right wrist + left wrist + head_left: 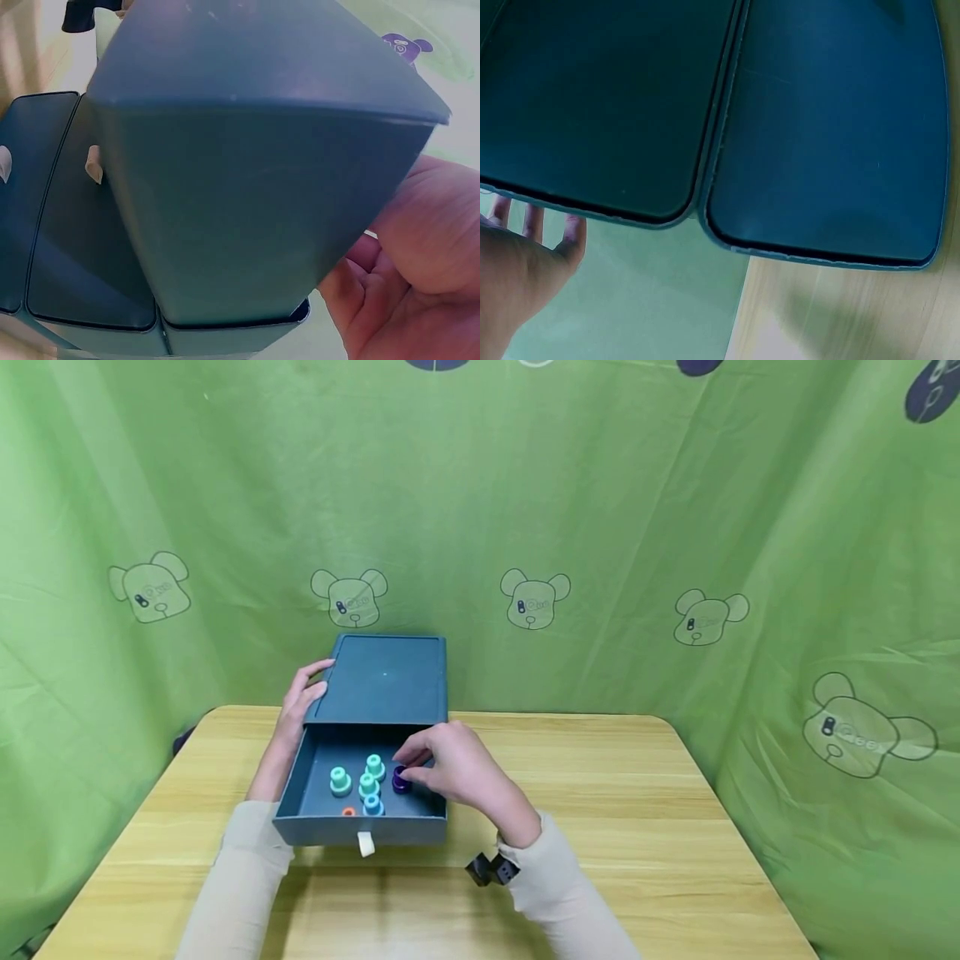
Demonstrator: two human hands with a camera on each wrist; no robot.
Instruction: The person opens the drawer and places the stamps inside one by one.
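In the head view, a dark teal drawer (360,832) is pulled out of its cabinet (386,681). Several small stepped pegs stand in it: mint-green pegs (341,782), a blue peg (372,805) and a purple peg (401,783), plus an orange piece (348,812) partly hidden by the front wall. My right hand (457,764) reaches over the drawer's right wall and pinches the purple peg between thumb and fingers. Against the cabinet's left side rests my left hand (300,703), its extended fingers touching the edge. In the right wrist view, the drawer wall hides the right fingertips.
A pale pull tab (366,844) hangs on the drawer front. Lower drawers with tabs (94,165) show beneath in the right wrist view. The cabinet stands on a wooden table (600,810), with a green curtain (465,510) behind and at the sides.
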